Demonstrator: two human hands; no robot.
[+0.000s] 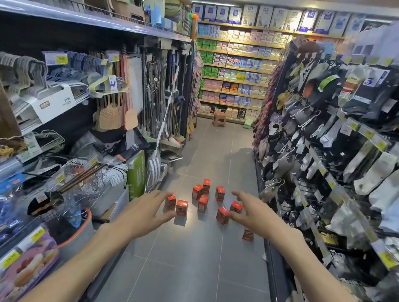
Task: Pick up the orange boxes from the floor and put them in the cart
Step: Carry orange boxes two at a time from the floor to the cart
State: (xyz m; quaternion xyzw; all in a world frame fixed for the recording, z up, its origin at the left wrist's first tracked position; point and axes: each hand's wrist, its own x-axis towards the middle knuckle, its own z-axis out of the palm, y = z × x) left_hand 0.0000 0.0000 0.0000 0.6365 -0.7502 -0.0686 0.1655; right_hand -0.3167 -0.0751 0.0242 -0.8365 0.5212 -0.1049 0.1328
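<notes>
Shop aisle, grey tiled floor (189, 271), stocked shelving on both sides and across the far end. Nine orange boxes (202, 203) stand on the floor in a loose cluster, one of them apart near the right-hand shelving. Left hand (148, 206) and right hand (251, 210) both reach forward, fingers spread, holding nothing. A brown stool (219, 118) stands far down the aisle.

Bright, even store lighting from overhead — soft glare on the grey floor (189, 266) at centre. Edges bow with wide-angle distortion; the right side's hanging packets (385, 183) smear into blur.
</notes>
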